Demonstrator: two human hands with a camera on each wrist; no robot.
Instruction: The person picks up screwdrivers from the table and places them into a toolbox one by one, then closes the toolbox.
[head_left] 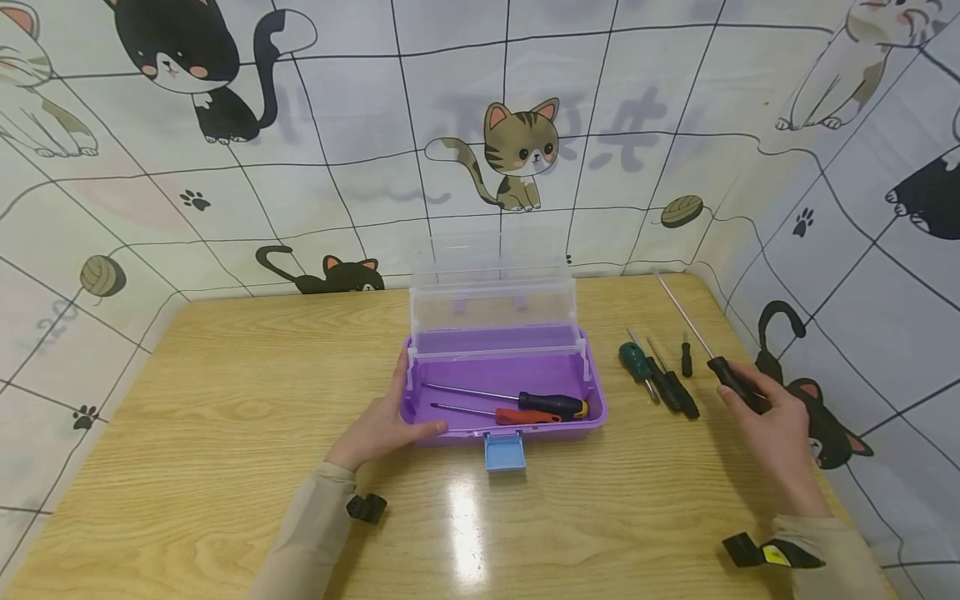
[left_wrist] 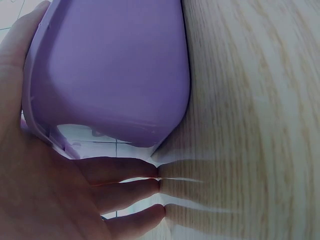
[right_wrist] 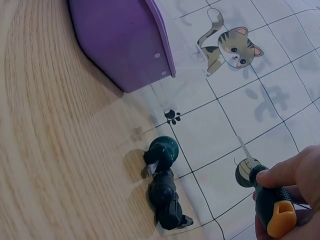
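A purple toolbox (head_left: 420,435) with its clear lid (head_left: 495,308) raised stands on the table. My left hand (head_left: 386,421) rests against its front left corner, thumb along the front rim. In the left wrist view, straight fingers (left_wrist: 127,194) reach down to the tabletop beside the box. Inside lie a black-and-yellow screwdriver (head_left: 551,405) and a red-handled screwdriver (head_left: 525,416). Right of the box, my right hand (head_left: 772,417) grips a long screwdriver (head_left: 738,385) by its black handle, shaft pointing up and away; its orange handle end (right_wrist: 281,220) shows in the right wrist view.
Between box and right hand lie a stubby green-handled screwdriver (head_left: 636,362), two black-handled screwdrivers (head_left: 681,393) and a tiny black screwdriver (head_left: 686,358). A blue latch (head_left: 505,452) hangs down at the box's front. Cat-patterned sheeting (head_left: 337,200) borders the table (head_left: 285,367) behind and at the sides.
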